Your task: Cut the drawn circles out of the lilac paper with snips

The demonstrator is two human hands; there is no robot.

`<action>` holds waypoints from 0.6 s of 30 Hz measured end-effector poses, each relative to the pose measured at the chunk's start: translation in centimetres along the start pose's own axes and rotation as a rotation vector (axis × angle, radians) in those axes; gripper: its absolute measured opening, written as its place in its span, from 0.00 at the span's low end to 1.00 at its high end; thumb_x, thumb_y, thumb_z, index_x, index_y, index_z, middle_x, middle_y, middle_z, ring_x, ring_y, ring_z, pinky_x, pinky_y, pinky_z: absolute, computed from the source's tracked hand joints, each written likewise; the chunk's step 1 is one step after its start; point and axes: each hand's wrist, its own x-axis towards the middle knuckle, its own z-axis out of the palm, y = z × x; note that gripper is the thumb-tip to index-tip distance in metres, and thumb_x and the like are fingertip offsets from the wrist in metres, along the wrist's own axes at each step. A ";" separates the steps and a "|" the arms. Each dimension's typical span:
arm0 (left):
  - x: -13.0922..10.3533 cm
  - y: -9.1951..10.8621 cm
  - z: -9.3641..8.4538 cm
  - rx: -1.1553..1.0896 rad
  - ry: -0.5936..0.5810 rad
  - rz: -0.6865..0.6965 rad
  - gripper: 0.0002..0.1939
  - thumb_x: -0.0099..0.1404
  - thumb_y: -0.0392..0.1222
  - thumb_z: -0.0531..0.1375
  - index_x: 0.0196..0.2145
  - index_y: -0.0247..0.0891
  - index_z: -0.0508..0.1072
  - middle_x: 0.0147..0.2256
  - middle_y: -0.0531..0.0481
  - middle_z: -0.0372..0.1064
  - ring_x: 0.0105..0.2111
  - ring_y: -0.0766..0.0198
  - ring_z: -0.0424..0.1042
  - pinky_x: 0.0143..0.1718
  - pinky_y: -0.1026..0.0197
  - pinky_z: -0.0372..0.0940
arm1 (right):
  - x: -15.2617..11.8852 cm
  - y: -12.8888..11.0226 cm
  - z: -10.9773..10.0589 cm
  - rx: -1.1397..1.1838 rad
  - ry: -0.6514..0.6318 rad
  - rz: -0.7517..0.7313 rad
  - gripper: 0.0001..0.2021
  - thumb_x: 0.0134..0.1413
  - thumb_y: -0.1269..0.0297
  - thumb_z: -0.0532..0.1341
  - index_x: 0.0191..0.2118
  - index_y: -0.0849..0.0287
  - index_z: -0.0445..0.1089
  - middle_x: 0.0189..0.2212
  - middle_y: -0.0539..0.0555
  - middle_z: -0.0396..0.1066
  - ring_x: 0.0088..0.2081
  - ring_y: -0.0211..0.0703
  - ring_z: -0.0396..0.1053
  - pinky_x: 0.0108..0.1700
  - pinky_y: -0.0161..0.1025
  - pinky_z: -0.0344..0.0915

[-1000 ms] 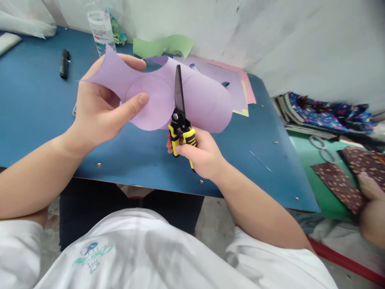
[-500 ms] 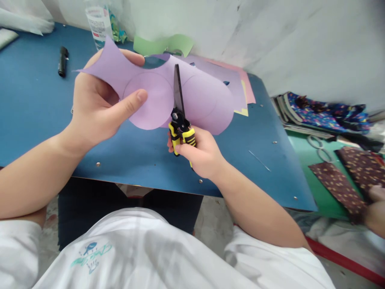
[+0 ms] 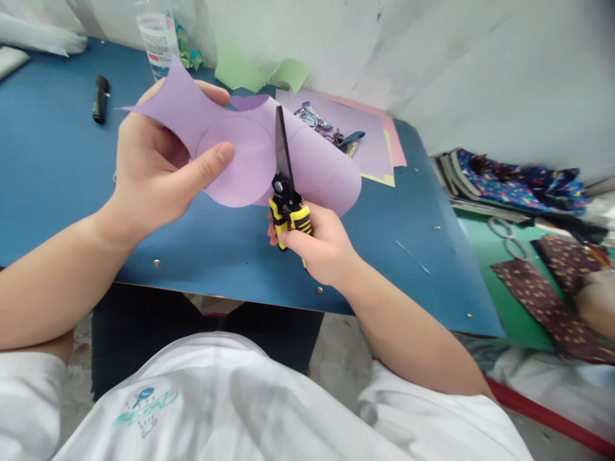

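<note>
A sheet of purple paper (image 3: 240, 169) with circles drawn on it hangs above the blue table, its edge partly cut into curves. My left hand (image 3: 161, 163) grips it at the left, thumb on the front face, the other fingers behind. My right hand (image 3: 319, 240) is wrapped round the yellow and black handles of a pair of scissors (image 3: 284, 186). Their dark blades point away from me, close together, between the round part at the left and the part that curls away at the right.
Behind the paper lie green paper (image 3: 240, 67), a stack of coloured sheets (image 3: 379, 147) and a bunch of keys (image 3: 339, 139). A bottle (image 3: 159, 41) and black marker (image 3: 100, 99) are at the left. At the right, another person's hand (image 3: 598, 301) is by patterned brown cloth (image 3: 533, 291).
The right part of the purple paper has curled down and inward, uncovering the keys behind it. My hands have barely moved. The other person's hand has shifted slightly up.
</note>
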 end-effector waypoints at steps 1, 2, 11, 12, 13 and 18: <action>0.0 0.0 0.0 -0.001 0.001 -0.005 0.27 0.80 0.55 0.73 0.66 0.35 0.82 0.63 0.40 0.78 0.64 0.51 0.80 0.68 0.49 0.76 | 0.0 0.0 0.0 0.000 0.000 0.001 0.05 0.49 0.58 0.65 0.33 0.50 0.74 0.29 0.48 0.76 0.36 0.52 0.75 0.41 0.51 0.71; 0.0 0.0 0.0 -0.004 0.003 -0.009 0.27 0.80 0.54 0.73 0.66 0.35 0.81 0.63 0.40 0.78 0.64 0.52 0.80 0.68 0.49 0.76 | 0.0 0.0 0.0 -0.001 -0.001 0.001 0.05 0.49 0.57 0.65 0.33 0.50 0.74 0.29 0.48 0.76 0.36 0.52 0.75 0.40 0.51 0.71; 0.5 -1.0 -0.2 -0.074 0.030 -0.012 0.26 0.76 0.54 0.76 0.64 0.37 0.84 0.60 0.42 0.79 0.60 0.55 0.81 0.64 0.53 0.77 | 0.0 -0.1 0.0 -0.022 -0.003 0.000 0.06 0.48 0.57 0.64 0.32 0.50 0.73 0.29 0.49 0.74 0.35 0.51 0.73 0.39 0.50 0.69; 0.4 -1.0 -0.2 -0.078 0.032 -0.011 0.24 0.77 0.53 0.75 0.63 0.39 0.84 0.60 0.43 0.79 0.59 0.56 0.81 0.63 0.54 0.77 | 0.0 -0.1 0.0 -0.024 -0.004 0.003 0.06 0.48 0.57 0.64 0.32 0.51 0.72 0.28 0.49 0.74 0.34 0.51 0.73 0.39 0.50 0.69; 0.4 -1.0 -0.2 -0.083 0.034 -0.007 0.23 0.77 0.52 0.75 0.63 0.41 0.85 0.59 0.44 0.80 0.58 0.58 0.81 0.62 0.55 0.78 | 0.0 -0.1 0.0 -0.025 -0.006 0.006 0.06 0.48 0.57 0.64 0.32 0.51 0.72 0.28 0.49 0.74 0.34 0.51 0.73 0.39 0.50 0.69; 0.0 -0.5 -0.2 -0.083 0.024 -0.006 0.27 0.73 0.52 0.78 0.65 0.43 0.84 0.58 0.45 0.80 0.59 0.58 0.80 0.63 0.55 0.78 | -0.1 0.1 0.0 -0.025 -0.011 0.001 0.05 0.50 0.58 0.64 0.32 0.50 0.72 0.28 0.48 0.73 0.34 0.50 0.72 0.38 0.49 0.68</action>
